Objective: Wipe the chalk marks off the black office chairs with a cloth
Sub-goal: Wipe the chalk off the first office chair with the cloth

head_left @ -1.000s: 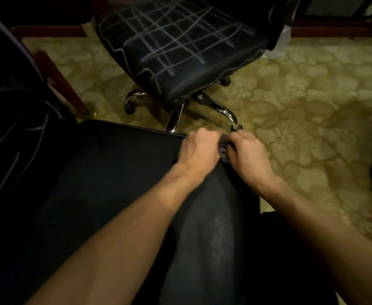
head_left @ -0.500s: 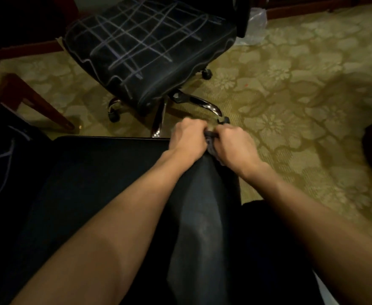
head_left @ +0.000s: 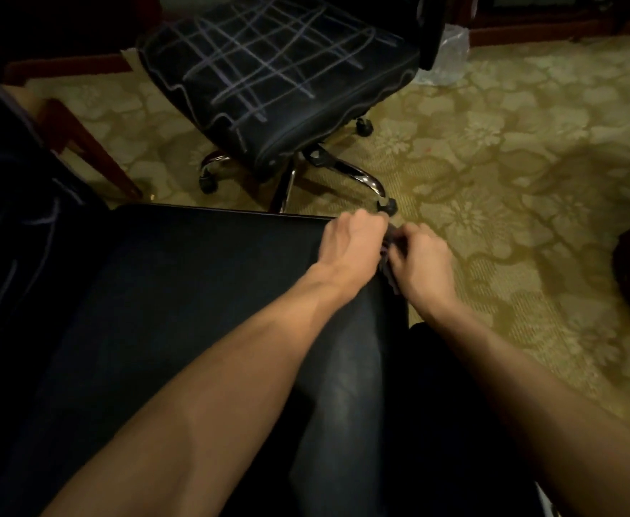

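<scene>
**While both hands bunch the cloth at the near seat's corner, the far chair sits covered in chalk**

Where the near chair seat (head_left: 201,292) meets its front right corner, left hand (head_left: 347,251) and right hand (head_left: 418,266) are pressed close together, both w/ fingers curled around a small dark cloth (head_left: 389,255). Only a thin grey strip of the cloth shows btwn the hands and just below them; its full shape and size can't be made out. Near seat is black, smooth, no chalk lines visible on the part in view; a dull pale sheen runs along its right side under the left forearm.

Far chair (head_left: 280,72) stands beyond it on the carpet (head_left: 511,151), well apart from the hands. Its black seat carries a criss-cross grid of pale chalk lines plus a wavy line tracing the front edge. Chrome base and black casters show underneath; backrest is cut off at the top edge.

At left, a dark backrest (head_left: 11,203) w/ a few faint pale strokes, mostly lost in shadow. Behind it a reddish wooden leg (head_left: 89,151), the rest hidden. Crumpled clear plastic (head_left: 446,57) lies by the far chair. Dark object at right edge is cut off, unidentifiable. Fingertips of both hands are hidden from view.
</scene>
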Available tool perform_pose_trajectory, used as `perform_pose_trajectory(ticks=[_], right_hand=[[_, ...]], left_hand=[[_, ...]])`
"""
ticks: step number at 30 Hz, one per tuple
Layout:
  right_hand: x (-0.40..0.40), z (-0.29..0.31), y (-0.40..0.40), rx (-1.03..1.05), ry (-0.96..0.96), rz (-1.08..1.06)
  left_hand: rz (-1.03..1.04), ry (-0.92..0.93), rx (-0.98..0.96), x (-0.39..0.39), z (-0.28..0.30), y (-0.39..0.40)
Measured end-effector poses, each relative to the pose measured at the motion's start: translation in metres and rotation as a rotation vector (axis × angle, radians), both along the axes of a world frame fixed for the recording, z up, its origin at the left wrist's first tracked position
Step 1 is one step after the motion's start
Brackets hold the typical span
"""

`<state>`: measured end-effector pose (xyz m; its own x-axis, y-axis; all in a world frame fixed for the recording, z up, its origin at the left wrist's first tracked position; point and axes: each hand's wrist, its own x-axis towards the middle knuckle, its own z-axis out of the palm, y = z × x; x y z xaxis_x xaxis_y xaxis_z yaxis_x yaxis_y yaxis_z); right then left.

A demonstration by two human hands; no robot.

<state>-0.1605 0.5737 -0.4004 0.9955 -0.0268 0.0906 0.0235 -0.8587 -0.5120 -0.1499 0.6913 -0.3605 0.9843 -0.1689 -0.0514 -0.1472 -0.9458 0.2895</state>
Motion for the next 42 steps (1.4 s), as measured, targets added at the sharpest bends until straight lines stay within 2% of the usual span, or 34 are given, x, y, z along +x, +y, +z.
perform_pose_trajectory(ticks=[4, 8, 14, 20, 25, 28, 32, 36, 42], right_hand=[[-0.006, 0.016, 0.058, -0.111, -0.124, 0.196], [-0.036, 0.023, 0.128, -0.223, -0.151, 0.51], [-0.119, 0.019, 0.202, -0.245, -0.198, 0.879], [-0.194, 0.016, 0.289, -0.147, -0.254, 1.21], [-0.256, 0.015, 0.334, -0.152, -0.261, 1.329], [-0.271, 0.014, 0.317, -0.146, -0.281, 1.342], [-0.283, 0.015, 0.256, -0.111, -0.349, 1.397], [-0.292, 0.014, 0.192, -0.149, -0.295, 1.409], [-0.3, 0.016, 0.105, -0.212, -0.334, 1.369]], left_hand=[[0.159, -0.102, 0.013, -0.033, 0.002, 0.058], [0.403, -0.136, -0.038, -0.091, -0.002, 0.123], [0.71, -0.232, -0.134, -0.217, -0.019, 0.186], [1.057, -0.306, -0.013, -0.32, -0.031, 0.246], [1.267, -0.411, 0.033, -0.384, -0.04, 0.265], [1.275, -0.426, 0.025, -0.4, -0.041, 0.246], [1.202, -0.455, -0.014, -0.424, -0.041, 0.187], [1.166, -0.51, -0.119, -0.437, -0.052, 0.131], [0.999, -0.724, -0.192, -0.446, -0.079, 0.063]])
